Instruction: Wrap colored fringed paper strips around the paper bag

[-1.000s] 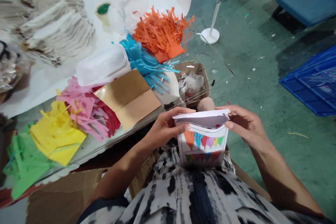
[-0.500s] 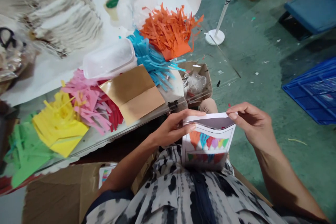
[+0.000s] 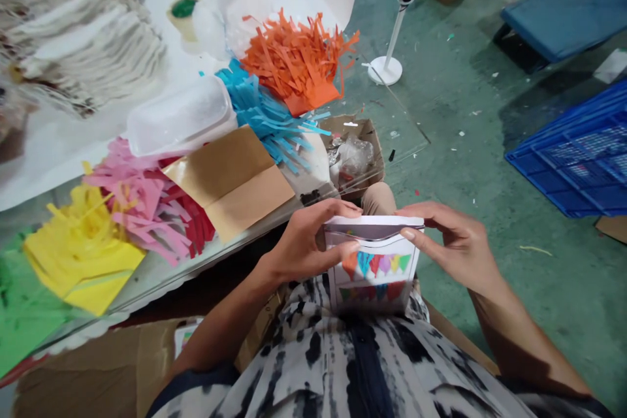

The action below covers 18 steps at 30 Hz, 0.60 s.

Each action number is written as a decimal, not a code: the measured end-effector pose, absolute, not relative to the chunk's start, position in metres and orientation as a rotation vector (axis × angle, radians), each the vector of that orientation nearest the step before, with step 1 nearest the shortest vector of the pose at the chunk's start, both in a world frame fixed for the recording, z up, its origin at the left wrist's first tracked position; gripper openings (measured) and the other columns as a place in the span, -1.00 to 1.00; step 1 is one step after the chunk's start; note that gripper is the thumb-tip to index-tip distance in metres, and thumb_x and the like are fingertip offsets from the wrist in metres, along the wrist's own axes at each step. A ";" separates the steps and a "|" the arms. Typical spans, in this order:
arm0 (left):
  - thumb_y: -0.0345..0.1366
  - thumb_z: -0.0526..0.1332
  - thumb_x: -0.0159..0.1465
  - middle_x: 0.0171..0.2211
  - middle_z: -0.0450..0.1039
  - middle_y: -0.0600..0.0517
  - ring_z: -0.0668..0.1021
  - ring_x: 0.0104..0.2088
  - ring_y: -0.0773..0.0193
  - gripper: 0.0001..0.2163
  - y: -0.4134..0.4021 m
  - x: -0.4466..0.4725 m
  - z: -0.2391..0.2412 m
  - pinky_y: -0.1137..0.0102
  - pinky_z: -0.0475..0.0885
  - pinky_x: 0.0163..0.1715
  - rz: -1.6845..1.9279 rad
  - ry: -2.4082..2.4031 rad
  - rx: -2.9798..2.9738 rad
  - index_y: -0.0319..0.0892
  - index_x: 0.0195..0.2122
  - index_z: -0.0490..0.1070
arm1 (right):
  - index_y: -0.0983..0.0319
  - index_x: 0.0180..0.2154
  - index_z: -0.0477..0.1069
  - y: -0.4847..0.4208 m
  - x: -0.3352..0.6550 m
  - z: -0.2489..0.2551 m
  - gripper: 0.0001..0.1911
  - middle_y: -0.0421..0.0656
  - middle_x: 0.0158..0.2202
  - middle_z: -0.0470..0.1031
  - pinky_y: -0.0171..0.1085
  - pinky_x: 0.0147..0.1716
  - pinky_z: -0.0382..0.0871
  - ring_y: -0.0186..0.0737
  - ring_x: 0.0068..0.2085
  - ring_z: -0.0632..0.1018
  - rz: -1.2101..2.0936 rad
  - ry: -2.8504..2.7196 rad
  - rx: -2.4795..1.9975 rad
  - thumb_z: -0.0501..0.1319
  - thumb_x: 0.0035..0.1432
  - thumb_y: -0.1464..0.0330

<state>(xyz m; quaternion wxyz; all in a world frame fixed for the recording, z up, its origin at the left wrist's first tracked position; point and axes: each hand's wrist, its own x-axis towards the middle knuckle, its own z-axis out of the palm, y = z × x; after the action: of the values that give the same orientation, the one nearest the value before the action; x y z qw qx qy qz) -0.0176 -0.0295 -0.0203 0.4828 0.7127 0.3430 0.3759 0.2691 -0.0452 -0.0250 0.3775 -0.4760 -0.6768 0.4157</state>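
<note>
A small white packet (image 3: 375,268) printed with coloured bunting stands upright on my lap. My left hand (image 3: 306,241) pinches its left top corner, thumb in front and fingers behind. My right hand (image 3: 453,245) pinches the right top corner the same way. The packet's mouth is nearly closed between the two hands. Piles of fringed paper lie on the glass table (image 3: 396,124) to my left: orange (image 3: 294,59), blue (image 3: 264,114), pink (image 3: 137,202), yellow (image 3: 81,248) and green (image 3: 19,313).
A folded brown paper sheet (image 3: 230,183) and a clear plastic box (image 3: 179,114) lie among the fringes. A cardboard box with plastic bags (image 3: 355,153) sits under the glass. A white fan stand (image 3: 386,65) and a blue crate (image 3: 578,157) are on the green floor.
The packet's mouth, held wide open a second ago, has been pressed almost flat. My right hand has shifted inward along the top edge. The camera view swayed slightly.
</note>
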 end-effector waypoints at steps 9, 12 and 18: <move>-0.35 0.32 0.37 -0.02 0.63 -0.12 0.66 -0.06 0.21 -0.76 -0.031 -0.010 -0.024 0.38 0.54 -0.07 0.861 0.911 1.776 -0.18 0.06 0.51 | 0.03 -0.08 0.65 -0.041 0.271 -0.032 -0.83 -0.15 -0.17 0.68 -0.18 -0.26 0.53 -0.14 -0.21 0.63 1.084 -1.698 -1.202 0.40 0.28 0.28; -0.33 0.38 0.33 0.07 0.60 -0.19 0.63 0.08 0.10 -0.70 -0.030 -0.010 -0.021 0.25 0.54 0.08 0.932 0.831 1.865 -0.17 0.08 0.52 | 0.03 -0.07 0.65 -0.039 0.274 -0.031 -0.82 -0.15 -0.15 0.67 -0.19 -0.26 0.52 -0.13 -0.17 0.63 1.157 -1.663 -1.141 0.39 0.28 0.32; -0.41 0.36 0.35 0.02 0.64 -0.16 0.67 0.05 0.19 -0.69 -0.030 -0.008 -0.025 0.33 0.58 0.08 1.016 0.794 1.964 -0.15 0.12 0.55 | -0.02 -0.11 0.67 -0.038 0.274 -0.030 -0.80 -0.17 -0.15 0.67 -0.19 -0.23 0.46 -0.14 -0.12 0.63 1.112 -1.679 -1.131 0.32 0.34 0.39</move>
<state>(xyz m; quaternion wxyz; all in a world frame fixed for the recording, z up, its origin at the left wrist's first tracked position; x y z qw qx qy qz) -0.0084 -0.0304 -0.0252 0.3859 0.7713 0.3116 0.3989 0.2744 -0.0383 -0.0303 0.4040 -0.4479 -0.6649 0.4405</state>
